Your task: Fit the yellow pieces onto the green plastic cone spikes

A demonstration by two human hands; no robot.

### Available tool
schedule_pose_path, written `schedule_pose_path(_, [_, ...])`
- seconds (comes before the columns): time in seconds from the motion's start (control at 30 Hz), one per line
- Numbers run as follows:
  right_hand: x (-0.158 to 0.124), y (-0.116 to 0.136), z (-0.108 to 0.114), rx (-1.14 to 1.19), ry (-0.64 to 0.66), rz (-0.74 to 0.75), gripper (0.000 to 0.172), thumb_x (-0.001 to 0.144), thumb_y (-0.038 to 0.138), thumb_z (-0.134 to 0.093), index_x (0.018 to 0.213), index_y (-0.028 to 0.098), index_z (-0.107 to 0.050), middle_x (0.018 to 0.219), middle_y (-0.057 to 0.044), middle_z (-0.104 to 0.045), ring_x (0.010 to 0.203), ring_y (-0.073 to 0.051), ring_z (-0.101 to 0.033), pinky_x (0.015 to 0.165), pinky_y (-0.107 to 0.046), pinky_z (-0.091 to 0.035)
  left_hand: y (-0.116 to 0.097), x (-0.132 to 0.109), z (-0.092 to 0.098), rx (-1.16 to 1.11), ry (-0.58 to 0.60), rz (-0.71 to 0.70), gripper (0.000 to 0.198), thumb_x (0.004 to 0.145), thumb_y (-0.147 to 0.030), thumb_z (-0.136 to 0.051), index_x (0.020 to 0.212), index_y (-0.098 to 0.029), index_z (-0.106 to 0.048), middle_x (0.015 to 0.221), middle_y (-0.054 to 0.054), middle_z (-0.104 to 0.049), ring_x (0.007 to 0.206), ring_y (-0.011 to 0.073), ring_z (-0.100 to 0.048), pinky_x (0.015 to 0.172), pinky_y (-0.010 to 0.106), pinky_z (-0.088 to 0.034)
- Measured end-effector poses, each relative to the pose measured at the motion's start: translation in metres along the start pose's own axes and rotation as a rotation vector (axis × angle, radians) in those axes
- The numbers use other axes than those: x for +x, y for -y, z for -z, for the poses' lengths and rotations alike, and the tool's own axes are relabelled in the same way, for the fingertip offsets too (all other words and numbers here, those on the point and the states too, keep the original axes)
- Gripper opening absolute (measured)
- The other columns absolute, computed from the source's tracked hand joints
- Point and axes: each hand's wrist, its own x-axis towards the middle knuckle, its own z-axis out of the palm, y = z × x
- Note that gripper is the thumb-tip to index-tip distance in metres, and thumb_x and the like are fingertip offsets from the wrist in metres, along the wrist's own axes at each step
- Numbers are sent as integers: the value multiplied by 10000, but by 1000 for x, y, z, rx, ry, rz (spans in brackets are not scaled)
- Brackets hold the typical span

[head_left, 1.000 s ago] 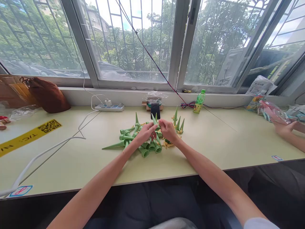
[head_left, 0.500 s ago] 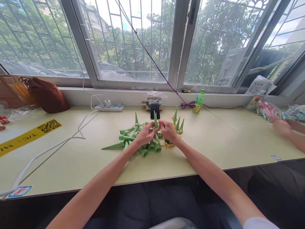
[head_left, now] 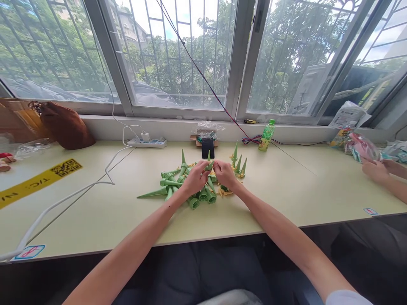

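My left hand is closed around a green plastic watering spike, with its tip pointing up. My right hand pinches at the same spike from the other side, its fingertips close to the left ones. Most of the held spike is hidden by the fingers. Under and left of the hands lies a heap of similar hollow green spikes, some with their round open ends towards me. Right of my right hand, several green spikes with yellow parts stand upright, and small yellow pieces lie below them.
Behind the heap are a black phone and a plastic-wrapped box. Farther off are a green-capped bottle and a power strip, its white cable crossing the left side. Another person's hands hold a pink plastic-wrapped item at far right.
The held spike has dropped lower between my fingers and tilted, so less of its tip shows. Both hands keep nearly the same place. The view has shifted slightly.
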Motion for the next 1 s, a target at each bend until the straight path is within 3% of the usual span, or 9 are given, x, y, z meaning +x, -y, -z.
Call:
schedule_pose_path(0.27, [0, 7, 1, -1, -72, -49, 391, 979, 393, -308, 643, 213, -390, 544, 18, -441, 502, -127, -330, 528, -266, -234, 1, 2, -3, 77, -141, 75, 311, 908, -328, -502, 1194, -212, -530, 1118, 94, -548, 628, 98, -561, 559, 224, -468])
schedule_pose_path(0.33, [0, 9, 2, 2, -114, -68, 394, 984, 409, -297, 653, 215, -386, 551, 15, -448, 500, -129, -348, 530, -267, -246, 0, 3, -3, 57, -196, 129, 372, 913, -406, -495, 1218, -194, -492, 1062, 83, -592, 563, 89, -544, 536, 226, -452])
schedule_pose_path(0.4, [0, 9, 4, 9, -144, -72, 400, 987, 424, -290, 663, 214, -395, 562, 11, -463, 504, -129, -375, 538, -266, -264, -2, 4, -3, 30, -227, 189, 379, 938, -479, -415, 1102, -166, -552, 909, 55, -640, 502, 88, -525, 510, 224, -429])
schedule_pose_path(0.5, [0, 10, 4, 14, -139, -43, 403, 987, 437, -286, 675, 212, -405, 574, 13, -468, 513, -125, -384, 548, -261, -278, -5, 4, -2, -12, -192, 271, 590, 954, -557, -276, 736, -142, -634, 639, 36, -633, 454, 100, -519, 488, 224, -409])
schedule_pose_path(0.57, [-1, 10, 4, 23, -97, -3, 397, 985, 437, -288, 681, 209, -406, 591, 16, -473, 525, -121, -387, 553, -253, -285, -6, 4, -2, -60, -149, 311, 689, 939, -600, -252, 593, -141, -631, 532, 35, -610, 423, 103, -511, 480, 226, -408])
schedule_pose_path(0.87, [-3, 7, -1, 83, -77, 36, 371, 973, 416, -312, 688, 202, -415, 603, 27, -455, 548, -110, -356, 557, -237, -290, -12, 4, 1, -249, -125, 369, 629, 872, -644, -405, 603, -126, -640, 522, 28, -626, 345, 86, -463, 382, 221, -330])
schedule_pose_path(1.0, [-2, 7, 0, 92, -77, 22, 371, 970, 415, -316, 675, 203, -393, 581, 39, -412, 540, -106, -326, 547, -239, -274, -19, 4, 4, -321, -60, 404, 605, 877, -628, -414, 616, -128, -629, 447, 7, -552, 325, 76, -413, 355, 207, -279])
